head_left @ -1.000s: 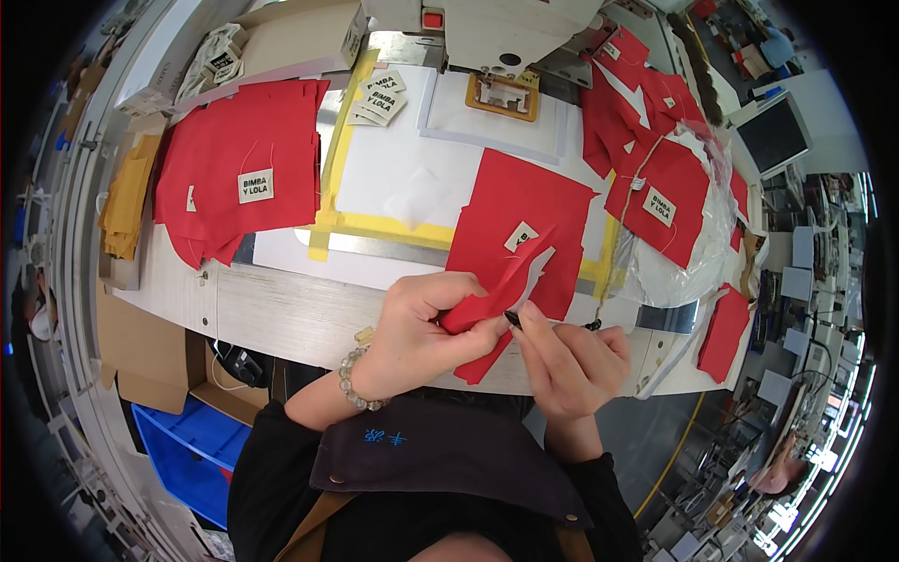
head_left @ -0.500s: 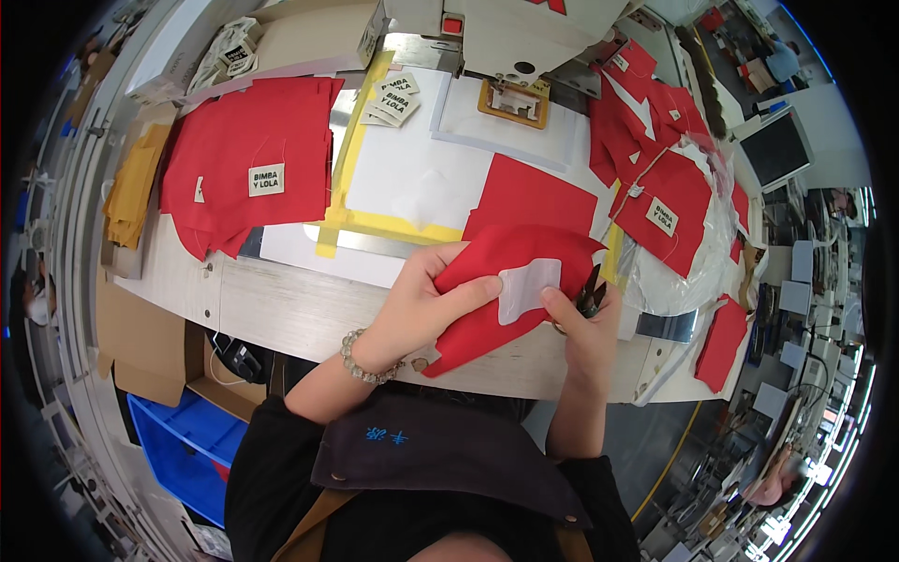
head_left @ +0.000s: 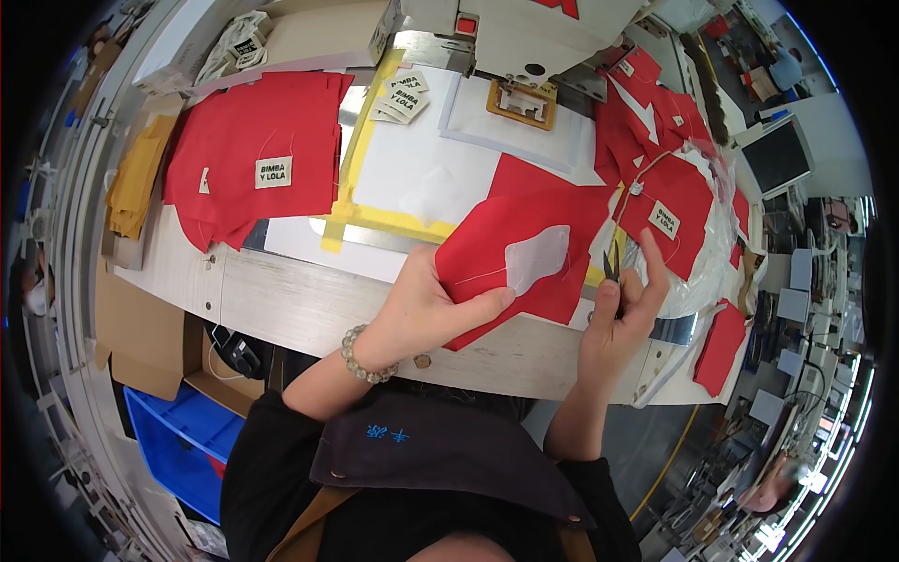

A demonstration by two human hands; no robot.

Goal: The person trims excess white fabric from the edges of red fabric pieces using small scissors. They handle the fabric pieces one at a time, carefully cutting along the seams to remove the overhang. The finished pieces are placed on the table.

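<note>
My left hand (head_left: 440,304) grips a red fabric piece (head_left: 487,234) by its left edge, with the thumb on top beside a whitish backing patch (head_left: 537,257). A loose pale thread lies across the cloth left of the patch. Just right of the cloth, my right hand (head_left: 623,318) holds small dark thread snips (head_left: 611,262), blades pointing up and away from me. The index finger of that hand is stretched out. Beyond the held cloth, another red fabric piece (head_left: 513,176) lies on the white work sheet.
A sewing machine (head_left: 538,47) with a brass-coloured clamp frame (head_left: 521,104) stands at the back. Stacked red pieces (head_left: 253,140) lie at left, labelled red pieces (head_left: 670,211) on plastic at right. Loose cream labels (head_left: 403,96) rest on the sheet. A blue bin (head_left: 178,450) sits below left.
My right hand has let go of the fabric and moved right, bringing the snips upright. The cloth has opened out flatter in my left hand, showing a thread beside the patch.
</note>
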